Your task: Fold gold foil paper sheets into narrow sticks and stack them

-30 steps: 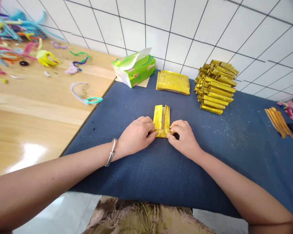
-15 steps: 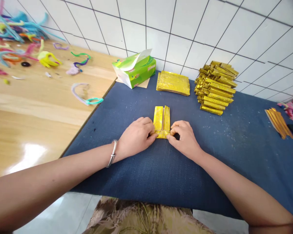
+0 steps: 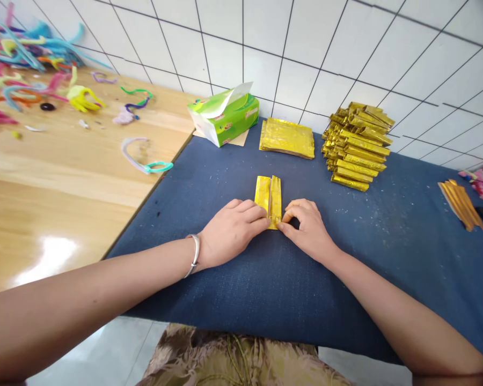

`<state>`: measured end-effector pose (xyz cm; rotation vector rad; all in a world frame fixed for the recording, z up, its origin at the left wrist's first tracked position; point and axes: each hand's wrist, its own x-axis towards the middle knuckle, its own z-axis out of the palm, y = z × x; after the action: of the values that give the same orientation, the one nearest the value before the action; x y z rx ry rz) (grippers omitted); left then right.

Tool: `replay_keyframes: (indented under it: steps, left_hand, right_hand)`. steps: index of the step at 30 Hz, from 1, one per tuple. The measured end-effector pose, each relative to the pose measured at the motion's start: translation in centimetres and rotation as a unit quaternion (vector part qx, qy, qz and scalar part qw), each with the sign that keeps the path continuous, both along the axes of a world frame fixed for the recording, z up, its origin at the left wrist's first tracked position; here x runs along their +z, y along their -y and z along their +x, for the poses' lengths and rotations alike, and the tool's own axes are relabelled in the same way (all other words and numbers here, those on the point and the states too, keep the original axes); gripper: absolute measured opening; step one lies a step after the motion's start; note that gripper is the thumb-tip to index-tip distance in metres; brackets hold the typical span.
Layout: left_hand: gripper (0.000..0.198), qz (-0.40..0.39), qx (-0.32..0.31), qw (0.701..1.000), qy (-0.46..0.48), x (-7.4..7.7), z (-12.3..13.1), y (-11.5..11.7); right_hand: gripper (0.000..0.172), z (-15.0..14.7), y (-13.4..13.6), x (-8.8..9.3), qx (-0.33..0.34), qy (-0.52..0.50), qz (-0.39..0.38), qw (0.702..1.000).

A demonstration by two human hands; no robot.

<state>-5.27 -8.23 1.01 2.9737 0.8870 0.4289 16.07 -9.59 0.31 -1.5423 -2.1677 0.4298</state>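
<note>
A small sheet of gold foil paper (image 3: 275, 195) lies on the dark blue cloth, its two long sides folded in toward a middle slit. Its near edge is folded up. My left hand (image 3: 235, 230), with a silver bangle at the wrist, presses closed fingers over the near left part of the sheet and hides that corner. With thumb and forefinger pinched, my right hand (image 3: 306, 228) grips the near right corner. Behind the sheet sits a flat stack of gold paper (image 3: 286, 138). To its right rises a pile of folded gold strips (image 3: 356, 150).
A green tissue box (image 3: 225, 115) stands by the tiled wall. On the wooden table (image 3: 84, 187) at left lie many coloured pipe cleaners (image 3: 36, 48) and a teal-and-white loop (image 3: 147, 161). Several orange-gold strips (image 3: 461, 203) rest at the far right.
My left hand has slid right along the near edge of the foil paper, covering its left corner. My right hand stays pinched at the right corner.
</note>
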Motion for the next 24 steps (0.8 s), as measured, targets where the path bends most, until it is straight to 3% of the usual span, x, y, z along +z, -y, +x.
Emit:
replay_keyframes:
  steps: [10,19,24]
  left_hand:
    - [0.026,0.099,-0.071,0.990,-0.064,0.4,-0.2,0.6]
    - [0.035,0.061,-0.054,0.988,-0.135,0.8,-0.2,2.1]
    - [0.035,0.029,-0.051,0.988,-0.142,1.3,-0.2,2.3]
  right_hand:
    - [0.009,-0.1,0.4,0.2,-0.009,0.001,-0.008,1.000]
    - [0.011,-0.6,1.4,0.7,-0.005,0.066,0.068,0.995]
    - [0.028,-1.2,3.0,1.4,0.101,0.192,0.132,0.967]
